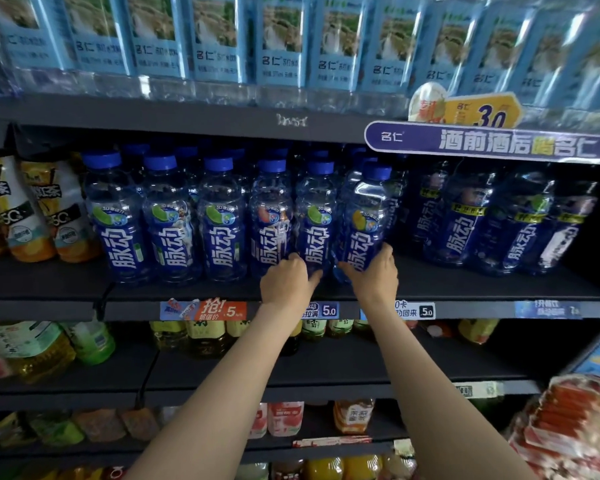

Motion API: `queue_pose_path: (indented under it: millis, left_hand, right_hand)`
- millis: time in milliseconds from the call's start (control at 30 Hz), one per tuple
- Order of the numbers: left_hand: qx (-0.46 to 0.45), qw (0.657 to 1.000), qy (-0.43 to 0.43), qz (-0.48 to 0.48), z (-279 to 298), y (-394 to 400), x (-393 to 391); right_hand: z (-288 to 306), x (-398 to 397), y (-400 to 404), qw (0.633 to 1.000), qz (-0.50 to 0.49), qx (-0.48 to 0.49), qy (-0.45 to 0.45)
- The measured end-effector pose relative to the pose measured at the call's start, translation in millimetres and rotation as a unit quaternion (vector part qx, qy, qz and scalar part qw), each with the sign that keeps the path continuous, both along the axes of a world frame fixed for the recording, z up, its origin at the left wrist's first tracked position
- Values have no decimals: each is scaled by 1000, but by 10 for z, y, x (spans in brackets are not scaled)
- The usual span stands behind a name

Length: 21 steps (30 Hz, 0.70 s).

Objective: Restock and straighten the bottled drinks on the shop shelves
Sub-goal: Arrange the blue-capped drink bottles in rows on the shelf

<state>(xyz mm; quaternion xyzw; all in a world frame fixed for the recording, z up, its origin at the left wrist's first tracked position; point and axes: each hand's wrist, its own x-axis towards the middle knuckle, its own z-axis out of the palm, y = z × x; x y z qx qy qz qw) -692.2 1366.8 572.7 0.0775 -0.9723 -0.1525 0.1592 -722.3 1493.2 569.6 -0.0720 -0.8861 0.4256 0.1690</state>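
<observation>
Right grip [374, 271] holds tilted bottle [362, 220]; neighbour bottle [314, 216] touching.

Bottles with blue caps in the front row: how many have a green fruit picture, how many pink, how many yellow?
Green bottles: 4
Pink bottle: 1
Yellow bottle: 1
Total: 6

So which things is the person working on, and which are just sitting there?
Job:
left hand on a blue bottle
right hand gripping a tilted blue bottle

Just there:
orange tea bottles
light-blue water packs
price tags
</observation>
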Motion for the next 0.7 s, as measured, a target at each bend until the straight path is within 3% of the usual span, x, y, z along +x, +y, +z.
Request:
queue_pose_path:
  millis: [133, 400, 700]
  left_hand:
    - [11, 1000, 2, 28, 17, 71, -79]
    - [-54, 995, -34, 83, 140, 206, -241]
    - [-30, 992, -44, 117, 166, 361, -158]
  right_hand:
    - [-27, -18, 30, 999, 32, 20, 15]
    - [-34, -121, 94, 998, 51, 47, 10]
    - [-1, -142, 163, 994, 87, 65, -2]
